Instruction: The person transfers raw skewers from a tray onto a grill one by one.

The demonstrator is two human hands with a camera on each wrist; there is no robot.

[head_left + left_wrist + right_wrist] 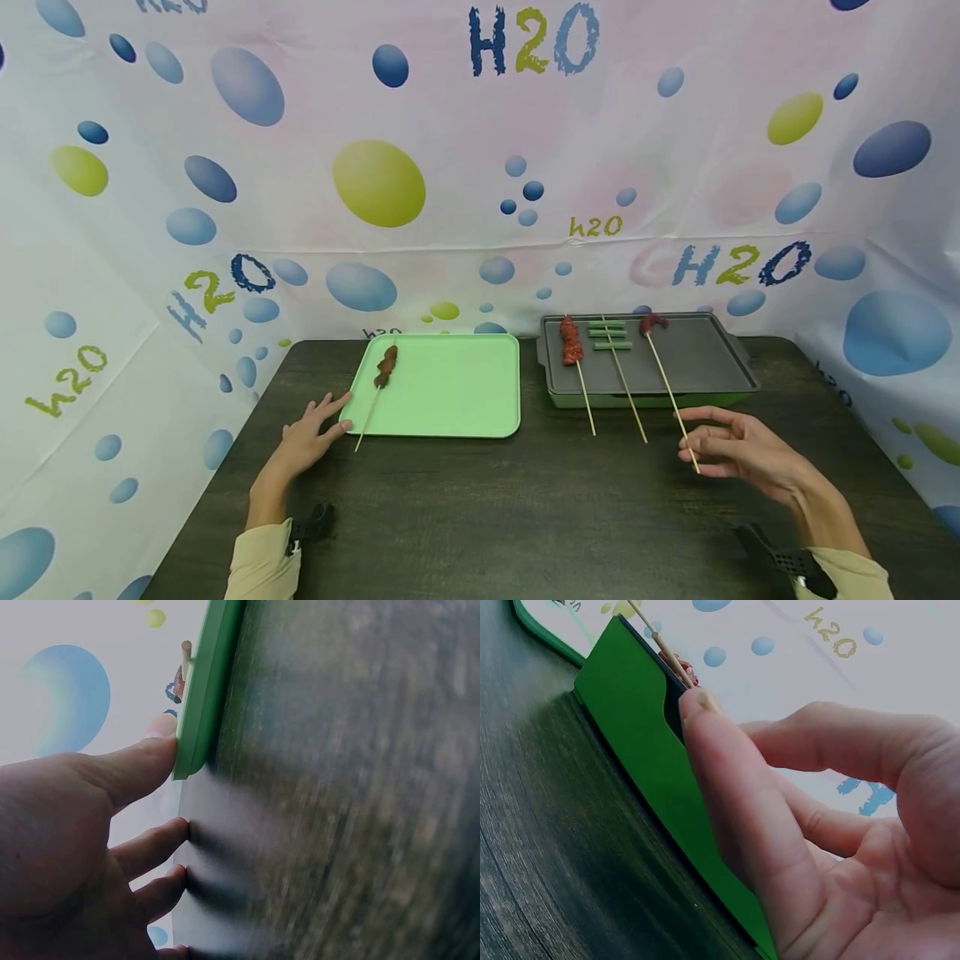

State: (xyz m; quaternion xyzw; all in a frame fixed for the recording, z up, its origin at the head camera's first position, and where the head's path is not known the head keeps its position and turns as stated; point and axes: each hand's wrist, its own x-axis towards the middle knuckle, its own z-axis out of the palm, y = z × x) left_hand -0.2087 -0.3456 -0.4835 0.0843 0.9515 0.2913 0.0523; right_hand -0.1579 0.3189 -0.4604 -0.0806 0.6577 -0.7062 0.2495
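Observation:
At the left end of a light green tray (pixel 457 392), my left hand (pixel 303 442) has its fingers spread, the thumb on the rim. In the left wrist view, that thumb touches the tray's side (pixel 206 697) and the other fingertips meet the tabletop. A skewer of brown meat (pixel 386 367) lies in the tray. My right hand (pixel 742 454) pinches the lower stick of a skewer with a dark red curled piece (pixel 654 323), whose tip is over the grill. The right wrist view shows the stick end (pixel 703 699) at the fingertips.
A grey-topped grill (pixel 705 358) with a green base stands right of the tray. On it lie a red meat skewer (pixel 572 342) and a skewer of green pieces (pixel 611 333), their sticks reaching over the front edge. A printed cloth (pixel 450 108) hangs behind the dark table (pixel 480 517).

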